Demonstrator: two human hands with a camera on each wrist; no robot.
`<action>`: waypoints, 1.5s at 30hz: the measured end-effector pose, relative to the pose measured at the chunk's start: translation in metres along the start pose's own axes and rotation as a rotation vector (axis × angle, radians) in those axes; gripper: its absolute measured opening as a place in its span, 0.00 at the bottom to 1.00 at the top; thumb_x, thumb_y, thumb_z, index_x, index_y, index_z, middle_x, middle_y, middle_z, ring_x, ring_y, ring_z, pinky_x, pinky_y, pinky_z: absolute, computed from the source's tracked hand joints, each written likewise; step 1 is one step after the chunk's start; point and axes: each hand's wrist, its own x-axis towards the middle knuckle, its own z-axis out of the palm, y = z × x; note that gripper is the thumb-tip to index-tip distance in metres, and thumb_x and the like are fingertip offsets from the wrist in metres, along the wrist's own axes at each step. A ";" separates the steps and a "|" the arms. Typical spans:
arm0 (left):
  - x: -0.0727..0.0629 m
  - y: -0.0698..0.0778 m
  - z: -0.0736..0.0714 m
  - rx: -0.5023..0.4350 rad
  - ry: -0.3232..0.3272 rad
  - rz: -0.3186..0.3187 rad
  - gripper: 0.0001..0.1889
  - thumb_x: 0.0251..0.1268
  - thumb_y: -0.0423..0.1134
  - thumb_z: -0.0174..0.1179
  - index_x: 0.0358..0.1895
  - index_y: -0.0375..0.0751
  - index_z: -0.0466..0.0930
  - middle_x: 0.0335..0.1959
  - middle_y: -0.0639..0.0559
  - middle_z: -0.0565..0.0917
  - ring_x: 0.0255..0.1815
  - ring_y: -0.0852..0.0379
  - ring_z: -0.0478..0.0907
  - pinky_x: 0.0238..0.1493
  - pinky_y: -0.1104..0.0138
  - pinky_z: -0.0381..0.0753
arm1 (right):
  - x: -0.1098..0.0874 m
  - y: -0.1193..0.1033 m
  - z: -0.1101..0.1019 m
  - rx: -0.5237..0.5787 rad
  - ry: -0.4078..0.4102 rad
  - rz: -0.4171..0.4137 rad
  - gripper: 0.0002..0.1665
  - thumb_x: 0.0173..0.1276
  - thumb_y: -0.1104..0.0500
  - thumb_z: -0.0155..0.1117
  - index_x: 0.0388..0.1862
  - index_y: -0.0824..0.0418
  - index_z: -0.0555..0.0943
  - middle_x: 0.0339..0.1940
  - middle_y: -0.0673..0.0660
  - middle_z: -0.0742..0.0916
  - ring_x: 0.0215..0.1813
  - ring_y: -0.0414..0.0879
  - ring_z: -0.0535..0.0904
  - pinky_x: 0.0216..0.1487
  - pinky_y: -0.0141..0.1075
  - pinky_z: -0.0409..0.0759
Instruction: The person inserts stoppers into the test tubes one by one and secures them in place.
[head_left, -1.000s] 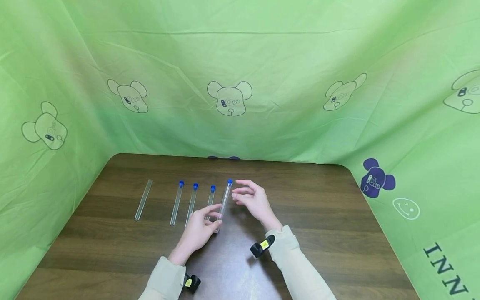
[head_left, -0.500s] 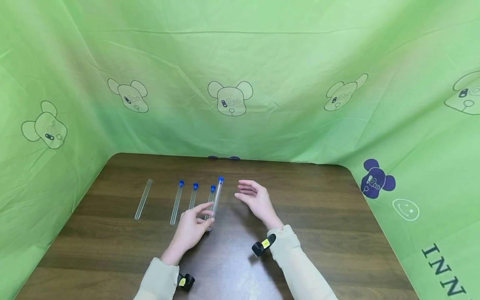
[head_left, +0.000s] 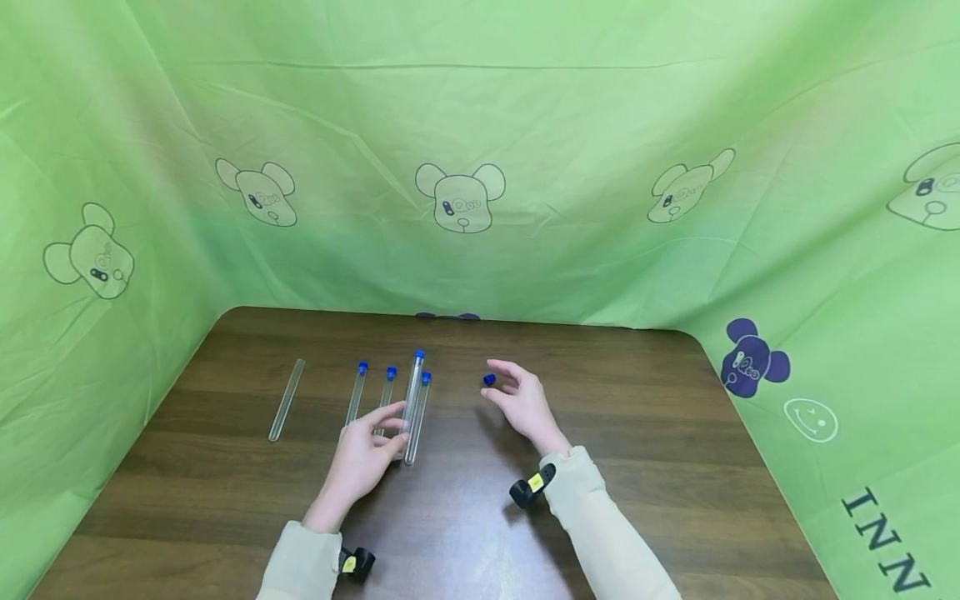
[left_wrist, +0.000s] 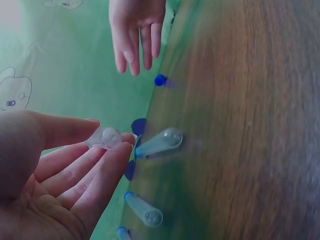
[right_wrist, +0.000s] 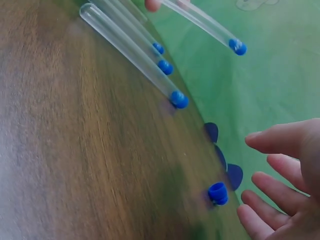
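My left hand [head_left: 362, 457] pinches a clear test tube [head_left: 413, 385] with a blue cap, near its lower end between thumb and fingers. The tube is raised above the table, its capped end pointing away; in the left wrist view its rounded bottom [left_wrist: 109, 137] faces the camera. Three capped test tubes lie side by side below it, the rightmost tube [head_left: 418, 421] partly overlapped in the head view. My right hand [head_left: 521, 406] hovers with relaxed, parted fingers and holds nothing. A loose blue cap [right_wrist: 218, 193] lies on the table close to its fingertips.
An uncapped test tube [head_left: 287, 400] lies apart at the left of the brown wooden table [head_left: 637, 433]. Green printed cloth [head_left: 465, 100] stands behind the table and along both sides.
My left hand has moved left, carrying the capped test tube across the rightmost one lying there. My right hand has shifted slightly right, and the loose blue cap now shows by its fingers.
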 end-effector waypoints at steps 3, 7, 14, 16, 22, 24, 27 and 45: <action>-0.001 -0.001 -0.004 -0.008 0.011 -0.010 0.25 0.62 0.24 0.68 0.63 0.36 0.80 0.42 0.44 0.88 0.30 0.52 0.88 0.30 0.67 0.85 | 0.001 0.000 -0.001 -0.033 -0.007 -0.005 0.29 0.62 0.72 0.71 0.64 0.71 0.78 0.63 0.67 0.81 0.66 0.63 0.76 0.66 0.52 0.72; -0.002 -0.002 -0.011 0.009 0.035 -0.017 0.25 0.61 0.24 0.69 0.63 0.37 0.81 0.41 0.44 0.88 0.30 0.53 0.88 0.31 0.67 0.85 | 0.003 -0.001 -0.003 -0.085 -0.026 0.012 0.30 0.64 0.72 0.70 0.66 0.70 0.77 0.65 0.65 0.80 0.68 0.61 0.74 0.68 0.51 0.70; -0.003 -0.006 -0.022 0.036 0.067 -0.022 0.25 0.60 0.25 0.69 0.63 0.37 0.81 0.41 0.44 0.88 0.30 0.54 0.88 0.31 0.67 0.84 | 0.006 0.004 -0.006 -0.256 -0.079 0.012 0.30 0.68 0.69 0.66 0.69 0.67 0.76 0.70 0.63 0.78 0.72 0.61 0.70 0.71 0.52 0.66; -0.003 -0.007 -0.025 0.063 0.078 -0.017 0.25 0.61 0.26 0.70 0.63 0.36 0.81 0.41 0.44 0.89 0.31 0.53 0.88 0.31 0.68 0.84 | 0.007 0.005 -0.007 -0.326 -0.086 -0.021 0.30 0.67 0.69 0.66 0.69 0.67 0.76 0.70 0.64 0.77 0.72 0.61 0.69 0.72 0.52 0.64; -0.002 -0.008 -0.036 0.134 0.120 -0.006 0.24 0.61 0.27 0.70 0.62 0.36 0.82 0.41 0.45 0.89 0.36 0.52 0.88 0.33 0.69 0.83 | 0.009 0.002 -0.011 -0.457 -0.125 -0.107 0.29 0.66 0.70 0.65 0.67 0.71 0.76 0.70 0.68 0.76 0.72 0.62 0.68 0.73 0.53 0.62; -0.001 -0.008 -0.039 0.137 0.128 -0.005 0.24 0.61 0.27 0.70 0.62 0.35 0.81 0.41 0.43 0.89 0.36 0.51 0.88 0.33 0.69 0.83 | 0.010 0.001 -0.012 -0.467 -0.141 -0.104 0.29 0.66 0.70 0.66 0.67 0.71 0.76 0.70 0.68 0.76 0.72 0.62 0.69 0.73 0.52 0.62; 0.000 -0.009 -0.045 0.150 0.140 -0.016 0.24 0.61 0.28 0.70 0.62 0.36 0.81 0.41 0.43 0.89 0.34 0.52 0.88 0.32 0.70 0.82 | 0.012 0.002 -0.013 -0.481 -0.159 -0.097 0.29 0.67 0.69 0.66 0.68 0.70 0.75 0.70 0.68 0.76 0.72 0.61 0.69 0.72 0.52 0.63; 0.004 -0.022 -0.079 0.314 0.151 -0.112 0.23 0.63 0.31 0.68 0.62 0.30 0.80 0.42 0.40 0.89 0.35 0.50 0.88 0.35 0.65 0.81 | 0.012 0.006 -0.010 -0.518 -0.176 -0.105 0.27 0.67 0.68 0.69 0.65 0.67 0.79 0.64 0.64 0.82 0.67 0.59 0.75 0.69 0.50 0.69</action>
